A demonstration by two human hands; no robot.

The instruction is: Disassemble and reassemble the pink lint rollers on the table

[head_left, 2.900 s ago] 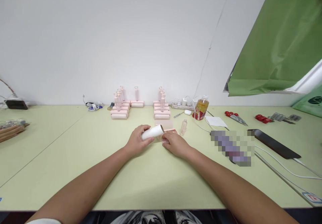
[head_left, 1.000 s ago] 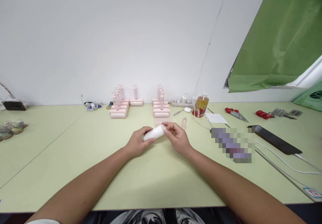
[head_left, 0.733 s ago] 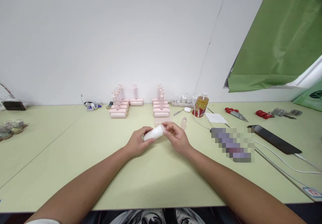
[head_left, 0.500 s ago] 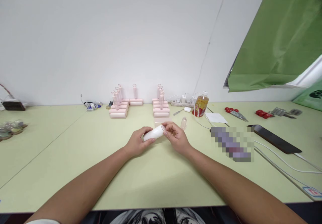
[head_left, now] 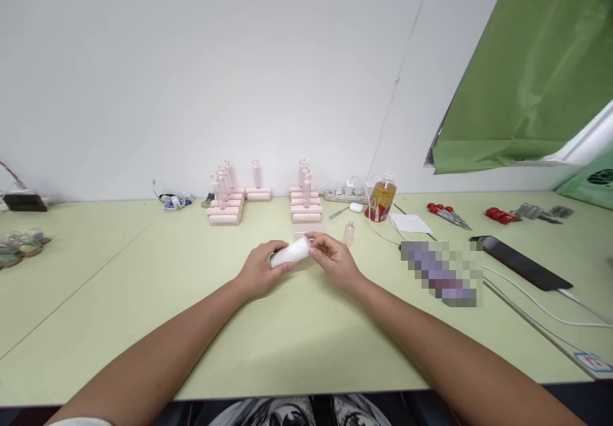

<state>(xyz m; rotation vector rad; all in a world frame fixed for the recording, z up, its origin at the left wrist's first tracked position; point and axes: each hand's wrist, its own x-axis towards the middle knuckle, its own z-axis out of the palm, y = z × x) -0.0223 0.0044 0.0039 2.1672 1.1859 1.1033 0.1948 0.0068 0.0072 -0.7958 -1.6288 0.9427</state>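
The white cylindrical roll (head_left: 290, 253) is lying aslant in the left hand (head_left: 258, 269), whose thumb and fingers are wrapping firmly around its left end; the right hand (head_left: 335, 261) is touching the roll's other end with thumb and fingertips drawn close together, and whether they are gripping anything there cannot be told; just behind the grip, a flat pale pink sheet-like piece (head_left: 310, 227) is lying on the pale green tabletop (head_left: 272, 343); right of that, a small translucent pink bottle-shaped piece (head_left: 349, 233) is resting.
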